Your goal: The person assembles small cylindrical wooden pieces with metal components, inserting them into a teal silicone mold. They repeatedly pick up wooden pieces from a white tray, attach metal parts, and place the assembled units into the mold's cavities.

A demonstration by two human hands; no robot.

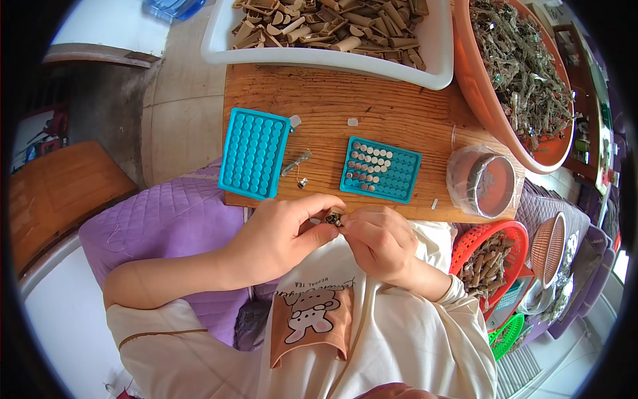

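Note:
Close to the table's front edge, my left hand and my right hand meet around a small dark piece with brownish and shiny bits. Thumb and forefinger of the left hand are closed on its one side; the right fingers pinch at the other. What exactly it is stays too small to tell. Beyond the right hand lies a teal tray with rows of round wells, several filled with small pale and brownish discs. A larger teal tray with round wells lies past the left hand.
A white bin of brown half-round shells stands at the back. To its right is an orange basin heaped with clear plastic parts. A plastic-lined round container stands at the table's right; a red basket sits below. Small loose parts lie mid-table.

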